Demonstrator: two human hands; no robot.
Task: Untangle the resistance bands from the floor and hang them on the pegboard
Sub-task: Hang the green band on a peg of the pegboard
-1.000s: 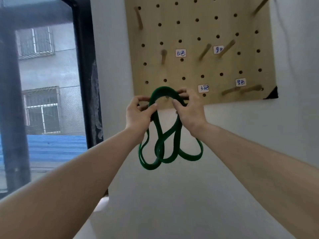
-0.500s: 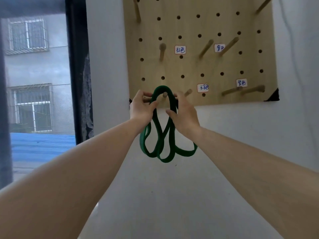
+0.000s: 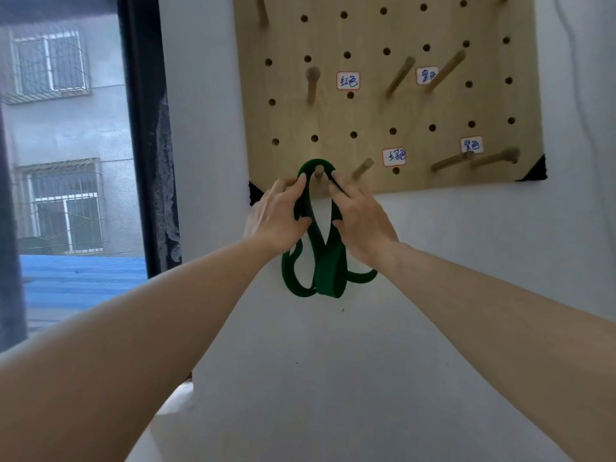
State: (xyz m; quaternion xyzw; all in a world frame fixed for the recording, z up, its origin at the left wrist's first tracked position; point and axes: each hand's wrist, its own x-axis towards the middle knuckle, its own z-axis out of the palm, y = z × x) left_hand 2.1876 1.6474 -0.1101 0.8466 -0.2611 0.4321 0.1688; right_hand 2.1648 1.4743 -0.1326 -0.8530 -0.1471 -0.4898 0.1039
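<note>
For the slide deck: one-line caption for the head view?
Both hands loop a green resistance band over a lower-left wooden peg on the pegboard.

pegboard (image 3: 290,105): wall-mounted | green band (image 3: 325,268): looped over bottom-row peg (image 3: 319,173) | other pegs bare

The wooden pegboard (image 3: 383,105) on the wall has four small white labels with blue handwriting in Chinese. The label (image 3: 348,81) near the middle reads 红色, red. At 3 o'clock from it, a label (image 3: 426,76) seems to read 黑色, black, but a peg covers part of it. Lower down, a label (image 3: 394,157) reads 绿色, green. At 2 o'clock from that one, a label (image 3: 471,145) seems to read 紫色, purple.
</note>
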